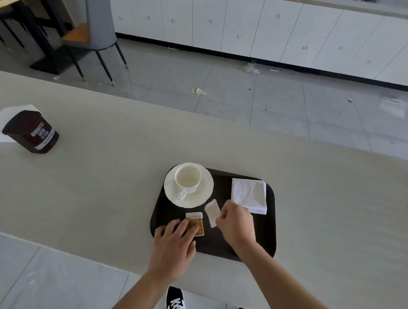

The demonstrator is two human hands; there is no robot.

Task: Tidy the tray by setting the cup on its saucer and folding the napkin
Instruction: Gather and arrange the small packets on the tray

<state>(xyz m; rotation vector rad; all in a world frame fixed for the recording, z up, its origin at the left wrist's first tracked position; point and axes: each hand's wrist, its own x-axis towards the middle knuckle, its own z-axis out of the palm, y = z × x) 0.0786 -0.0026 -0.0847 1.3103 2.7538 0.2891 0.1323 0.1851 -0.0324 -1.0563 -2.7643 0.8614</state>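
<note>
A dark tray (241, 243) lies on the pale counter. At its far left a white cup (187, 180) stands upright on a white saucer (204, 196), handle toward me. A folded white napkin (249, 195) rests at the tray's far right. My left hand (174, 241) lies flat at the tray's near left, fingertips on a brown and white packet (196, 223). My right hand (236, 224) pinches a small white packet (212, 212) near the tray's middle.
A dark brown cocoa tub (31, 132) stands on a white sheet at the counter's far left. Beyond the counter's far edge are a grey tiled floor, a grey chair (96, 28) and white cabinets. My shoes show below the near edge.
</note>
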